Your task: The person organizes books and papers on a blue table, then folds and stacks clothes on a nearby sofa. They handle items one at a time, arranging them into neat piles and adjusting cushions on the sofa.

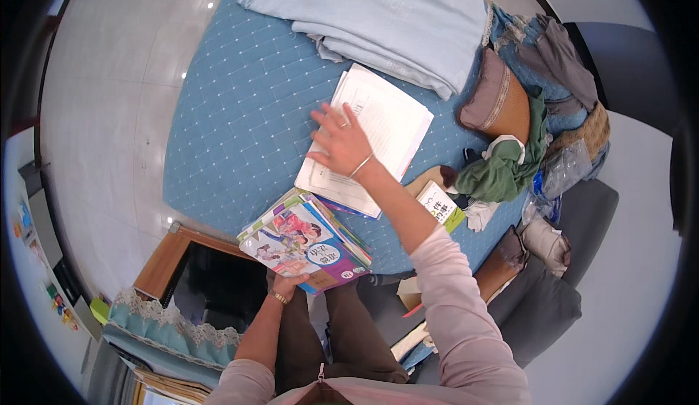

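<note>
My left hand [292, 286] grips the near edge of a stack of colourful paperback textbooks [314, 241], thumb on the illustrated top cover. The stack sits at the near edge of a blue quilted bed cover [229, 115]. Just beyond it lies a pile of white printed papers [390, 126], with a purple-edged cover showing beneath its near end. Over the left side of these papers is my right hand [345, 142], fingers spread and slightly blurred, holding nothing. Whether its fingers touch the sheets, I cannot tell.
A folded light-blue blanket [393, 17] covers the far end of the bed. To the right lie a small book [439, 206], green clothing [499, 167] and a brown cushion [499, 96]. A grey sofa [551, 307] stands right; a dark-topped wooden table [213, 279] is at left.
</note>
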A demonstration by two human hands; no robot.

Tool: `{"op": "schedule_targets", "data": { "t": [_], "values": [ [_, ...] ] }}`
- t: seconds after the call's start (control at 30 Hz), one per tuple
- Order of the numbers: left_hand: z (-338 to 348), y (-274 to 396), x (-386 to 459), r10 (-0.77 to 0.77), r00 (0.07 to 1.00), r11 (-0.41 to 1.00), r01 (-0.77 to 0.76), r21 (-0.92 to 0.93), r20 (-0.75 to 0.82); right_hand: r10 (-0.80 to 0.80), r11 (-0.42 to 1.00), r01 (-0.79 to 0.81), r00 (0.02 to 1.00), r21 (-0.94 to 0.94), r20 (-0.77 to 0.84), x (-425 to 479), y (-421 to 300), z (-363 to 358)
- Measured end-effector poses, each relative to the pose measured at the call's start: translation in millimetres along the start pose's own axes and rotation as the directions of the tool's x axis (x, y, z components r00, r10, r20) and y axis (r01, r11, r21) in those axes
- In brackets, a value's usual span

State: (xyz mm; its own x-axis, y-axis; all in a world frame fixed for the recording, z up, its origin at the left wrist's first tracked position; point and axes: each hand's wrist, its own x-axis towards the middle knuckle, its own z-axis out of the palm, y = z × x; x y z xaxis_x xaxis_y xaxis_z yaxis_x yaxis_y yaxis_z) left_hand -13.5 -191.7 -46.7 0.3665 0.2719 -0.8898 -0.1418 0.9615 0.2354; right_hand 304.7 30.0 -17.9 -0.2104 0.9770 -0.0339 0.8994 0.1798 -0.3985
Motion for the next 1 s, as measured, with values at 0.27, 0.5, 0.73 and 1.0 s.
{"op": "schedule_targets", "data": {
  "t": [0.27,0.5,0.73,1.0],
  "values": [
    [6.3,0.2,-1.8,0.004,0.999,1.000,-0.004,0.000,-0.050,0.346,0.923,-0.280,0.904,0.264,-0.251,-58.0,-11.3,-31.8],
    [-2.0,-6.4,-1.3,-0.001,0.998,1.000,0.001,0.005,-0.066,0.778,0.622,-0.781,0.609,-0.057,0.153,-276.8,74.7,-49.2],
    [1.3,-5.3,0.9,0.049,0.997,0.998,-0.047,0.032,-0.066,0.732,0.679,-0.724,0.651,-0.125,0.202,-277.6,85.8,-39.8],
    [8.2,-1.9,-6.4,0.055,0.996,0.998,-0.055,-0.003,-0.076,0.690,0.723,-0.669,0.711,-0.170,0.134,-268.3,65.3,-45.8]
  ]
}}
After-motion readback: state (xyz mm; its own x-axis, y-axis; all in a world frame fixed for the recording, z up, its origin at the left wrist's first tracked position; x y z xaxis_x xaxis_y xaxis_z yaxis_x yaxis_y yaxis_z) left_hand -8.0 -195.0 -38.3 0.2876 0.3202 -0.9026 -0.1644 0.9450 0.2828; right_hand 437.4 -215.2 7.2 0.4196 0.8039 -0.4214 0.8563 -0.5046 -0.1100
